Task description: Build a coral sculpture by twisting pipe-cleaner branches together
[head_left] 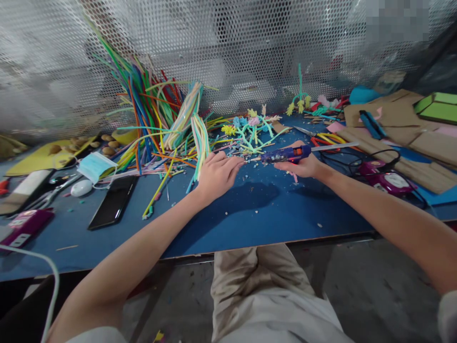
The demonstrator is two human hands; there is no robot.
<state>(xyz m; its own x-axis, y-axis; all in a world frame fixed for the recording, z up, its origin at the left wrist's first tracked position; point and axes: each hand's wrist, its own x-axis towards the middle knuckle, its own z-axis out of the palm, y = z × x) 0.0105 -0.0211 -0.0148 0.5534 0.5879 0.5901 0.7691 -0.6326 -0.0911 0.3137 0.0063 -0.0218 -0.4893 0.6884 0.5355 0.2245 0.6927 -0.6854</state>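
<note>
In my right hand (306, 165) is a dark blue hot glue gun (280, 156), its nozzle pointing left and a long pale glue stick (335, 146) sticking out of its rear. My left hand (219, 175) is closed, its fingertips close to the nozzle. Whatever those fingers pinch is too small to make out. Just beyond my left hand lies a bundle of pale pipe cleaners (200, 136). Small pipe-cleaner flowers (252, 125) in yellow, blue and pink, with green stems, lie behind the glue gun.
Many coloured pipe cleaners (143, 114) lean against a perforated metal screen (250, 52). Left of me are a black phone (113, 202), a face mask (96, 166) and scissors (59, 190). Cardboard pieces (400, 121) and a purple power box (387, 178) with a black cord lie right.
</note>
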